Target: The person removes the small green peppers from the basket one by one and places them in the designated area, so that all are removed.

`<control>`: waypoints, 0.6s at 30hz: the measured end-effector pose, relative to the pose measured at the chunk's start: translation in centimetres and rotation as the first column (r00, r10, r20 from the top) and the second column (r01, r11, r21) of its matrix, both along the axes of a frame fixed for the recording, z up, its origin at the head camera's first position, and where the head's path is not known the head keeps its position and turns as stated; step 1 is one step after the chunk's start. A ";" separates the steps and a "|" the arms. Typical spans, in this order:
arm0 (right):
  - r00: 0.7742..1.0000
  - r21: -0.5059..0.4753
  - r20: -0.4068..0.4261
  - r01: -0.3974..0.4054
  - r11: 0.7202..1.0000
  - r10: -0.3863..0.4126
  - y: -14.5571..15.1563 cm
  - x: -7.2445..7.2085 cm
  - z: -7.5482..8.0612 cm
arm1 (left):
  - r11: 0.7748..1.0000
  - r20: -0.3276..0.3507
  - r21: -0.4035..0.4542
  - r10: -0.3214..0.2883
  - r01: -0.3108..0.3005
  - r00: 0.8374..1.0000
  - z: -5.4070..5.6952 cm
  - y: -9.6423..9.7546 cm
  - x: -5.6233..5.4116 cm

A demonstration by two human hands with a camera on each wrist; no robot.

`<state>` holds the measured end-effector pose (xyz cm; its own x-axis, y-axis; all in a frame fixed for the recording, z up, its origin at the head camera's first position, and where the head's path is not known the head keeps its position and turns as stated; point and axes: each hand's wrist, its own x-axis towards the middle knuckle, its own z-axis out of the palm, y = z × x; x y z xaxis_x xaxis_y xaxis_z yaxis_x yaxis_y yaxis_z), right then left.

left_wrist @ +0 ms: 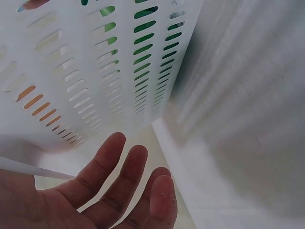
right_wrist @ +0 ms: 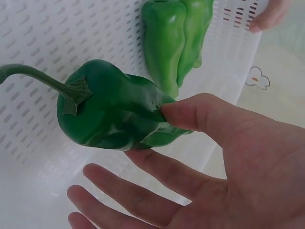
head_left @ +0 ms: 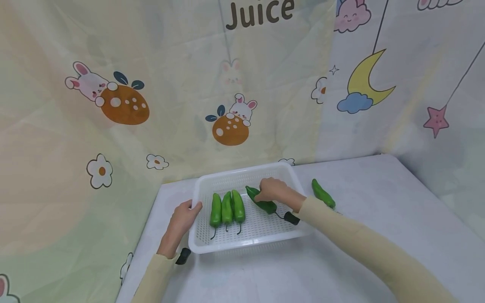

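A white perforated plastic basket (head_left: 261,240) stands on the table. My left hand (head_left: 182,219) holds its left rim, thumb over the edge; in the left wrist view the fingers (left_wrist: 133,164) lie outside the slotted wall. Inside, my right hand (head_left: 273,189) pinches a dark green pepper (right_wrist: 109,109) between thumb and index finger, the other fingers spread loosely. Its stem points toward me in the head view. Left of it, three lighter green peppers (head_left: 227,208) lie side by side in the basket, stems toward me.
Outside the basket, on the right, another green pepper (head_left: 323,194) lies on the white-covered table (head_left: 379,189), partly behind the right sleeve (head_left: 341,227). A printed cloth (head_left: 182,105) hangs behind the table. Black wrist straps (head_left: 291,218) show on both wrists.
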<state>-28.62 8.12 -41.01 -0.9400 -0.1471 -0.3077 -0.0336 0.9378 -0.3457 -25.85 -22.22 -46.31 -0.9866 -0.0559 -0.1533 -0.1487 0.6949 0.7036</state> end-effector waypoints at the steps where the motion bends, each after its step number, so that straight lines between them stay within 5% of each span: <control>1: 1.000 0.004 0.003 -0.002 1.000 0.002 0.0 0.0 0.1 | 1.000 0.000 -0.001 0.001 -0.001 1.000 0.0 0.0 0.0; 18: 0.997 -0.026 0.002 -0.071 0.997 0.071 0.9 0.9 1.2 | 1.000 -0.003 -0.009 0.012 -0.012 1.000 -0.1 0.0 0.0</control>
<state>-27.77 9.03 -39.76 -0.9262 -0.2213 -0.3054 -0.0987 0.9238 -0.3699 -25.89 -22.18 -46.46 -0.9863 -0.0691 -0.1496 -0.1549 0.6991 0.6980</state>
